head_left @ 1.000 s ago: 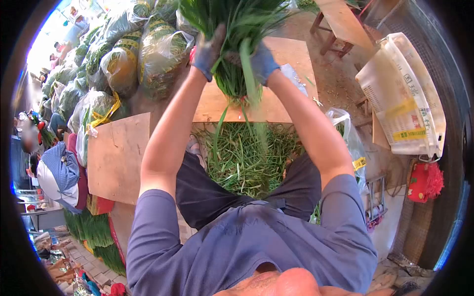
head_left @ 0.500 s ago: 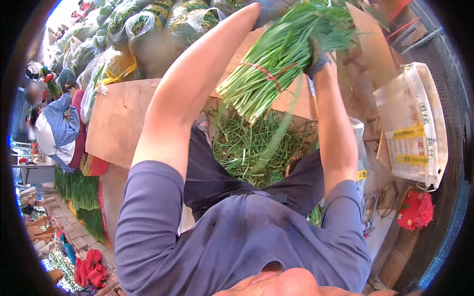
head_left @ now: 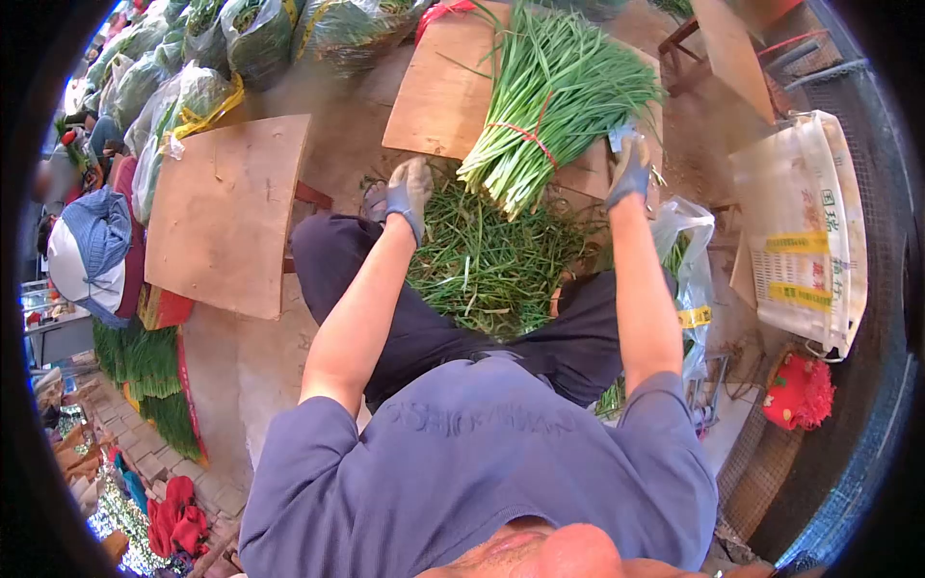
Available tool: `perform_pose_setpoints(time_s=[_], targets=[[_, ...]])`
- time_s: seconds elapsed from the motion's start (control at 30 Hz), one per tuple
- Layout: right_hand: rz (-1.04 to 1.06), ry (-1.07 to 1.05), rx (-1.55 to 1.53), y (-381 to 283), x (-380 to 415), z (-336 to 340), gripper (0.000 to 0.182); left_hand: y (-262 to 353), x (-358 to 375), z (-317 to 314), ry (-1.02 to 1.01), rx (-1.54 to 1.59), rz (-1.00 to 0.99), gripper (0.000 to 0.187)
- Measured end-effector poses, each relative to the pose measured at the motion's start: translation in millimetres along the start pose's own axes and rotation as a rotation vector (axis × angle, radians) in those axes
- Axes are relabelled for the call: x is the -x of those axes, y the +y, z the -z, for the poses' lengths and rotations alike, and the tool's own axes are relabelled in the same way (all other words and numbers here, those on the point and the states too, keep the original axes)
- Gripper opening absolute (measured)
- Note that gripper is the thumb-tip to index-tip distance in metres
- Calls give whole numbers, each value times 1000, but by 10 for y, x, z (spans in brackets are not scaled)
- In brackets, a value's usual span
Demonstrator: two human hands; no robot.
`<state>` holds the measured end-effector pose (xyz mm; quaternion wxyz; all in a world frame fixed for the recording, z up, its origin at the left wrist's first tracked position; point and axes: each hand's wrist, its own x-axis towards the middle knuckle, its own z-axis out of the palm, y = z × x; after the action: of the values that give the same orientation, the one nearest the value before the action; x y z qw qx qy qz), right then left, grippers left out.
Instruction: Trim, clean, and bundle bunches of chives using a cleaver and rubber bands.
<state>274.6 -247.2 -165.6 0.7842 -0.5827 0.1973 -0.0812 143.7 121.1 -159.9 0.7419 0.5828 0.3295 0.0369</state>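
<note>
A large bundle of long green stalks (head_left: 564,96), bound with red ties, lies on a wooden board (head_left: 438,87). My left hand (head_left: 409,193), in a grey glove, is left of the bundle's cut ends and apart from it, fingers loosely bent with nothing visible in them. Close to the bundle's right side is my gloved right hand (head_left: 631,173), its fingers closed at a small pale blue item (head_left: 621,138) that I cannot make out. Loose green leaves (head_left: 482,260) are heaped on the floor between my legs.
Another wooden board (head_left: 226,217) stands at the left, with stuffed plastic bags (head_left: 260,43) behind it. On the right are a plastic bag (head_left: 684,260), a white woven sack (head_left: 805,231) and a red item (head_left: 798,390). More green bundles (head_left: 145,361) lie at lower left.
The bundle was raised in my hands and now rests on the board. My left hand has come off it, down and to the left. My right hand has moved slightly down beside it.
</note>
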Motion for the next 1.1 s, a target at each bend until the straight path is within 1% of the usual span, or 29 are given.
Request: perform_pose_setpoints(time_s=[0.03, 0.07, 0.1, 0.13, 0.17, 0.2, 0.23, 0.3, 0.37, 0.4, 0.43, 0.5, 0.53, 0.63, 0.67, 0.73, 0.77, 0.8, 0.83, 0.87, 0.9, 0.97, 1.0, 1.03, 1.07, 1.1], targets=[[85, 70, -61, 106, 242, 68, 42, -29, -79, -20, -68, -67, -165, 36], [180, 20, 2, 169, 437, 122, 38, -29, -149, -70, -137, -128, -340, 36], [274, -30, 66, 234, 615, 173, 34, 114, -71, -167, -126, -213, -413, 33], [367, -81, 131, 268, 725, 160, 32, 387, 100, -297, -112, -298, -487, 30], [429, -131, 278, 166, 805, 58, 32, 552, 193, -388, -97, -384, -562, 27], [486, -179, 426, -63, 920, -99, 33, 526, 94, -433, -146, -562, -697, 36], [539, -227, 575, -257, 1018, -254, 34, 560, 145, -512, -178, -728, -707, 43], [371, -306, 885, -490, 910, -644, 39, 655, 359, -789, -237, -1067, -723, 58], [355, -399, 1146, -579, 769, -1025, 40, 541, 456, -1065, -214, -1307, -739, 86], [346, -447, 1277, -621, 721, -1126, 40, 592, 614, -1219, -214, -1404, -682, 96], [362, -503, 1286, -660, 685, -1166, 38, 501, 620, -1348, -174, -1426, -683, 105], [395, -619, 1304, -721, 622, -1240, 33, 445, 655, -1537, -119, -1540, -633, 113], [407, -677, 1312, -740, 605, -1265, 31, 371, 612, -1606, -85, -1546, -635, 113], [460, -598, 1361, -756, 695, -1173, 30, 157, 519, -1707, -7, -1585, -641, 114], [634, -631, 1319, -669, 674, -1115, 28, 133, 517, -1707, 10, -1608, -653, 113], [697, -636, 1000, -309, 507, -1047, 26, 76, 446, -1721, 30, -1608, -669, 110], [726, -632, 836, -89, 417, -1045, 25, 119, 431, -1717, -17, -1621, -616, 110], [312, -648, 496, 120, 337, -1084, 22, 196, 429, -1710, -61, -1633, -565, 110], [202, -653, 350, 113, 383, -1165, 21, 249, 429, -1689, -104, -1645, -509, 110], [91, -654, 205, 36, 487, -1239, 20, 263, 425, -1672, -84, -1653, -517, 111], [-17, -651, 61, -69, 565, -1302, 19, 297, 398, -1670, -117, -1612, -485, 113], [-107, -613, 39, -284, 664, -1394, 16, 375, 323, -1628, -176, -1526, -416, 118], [-132, -604, 34, -379, 712, -1429, 16, 406, 291, -1582, -151, -1563, -527, 120], [-158, -596, 31, -455, 748, -1452, 16, 506, 232, -1525, -199, -1534, -535, 119], [-87, -645, 19, -509, 806, -1455, 17, 650, 173, -1436, -247, -1503, -539, 119], [-67, -690, -13, -538, 893, -1453, 17, 770, 102, -1329, -295, -1471, -539, 118]])
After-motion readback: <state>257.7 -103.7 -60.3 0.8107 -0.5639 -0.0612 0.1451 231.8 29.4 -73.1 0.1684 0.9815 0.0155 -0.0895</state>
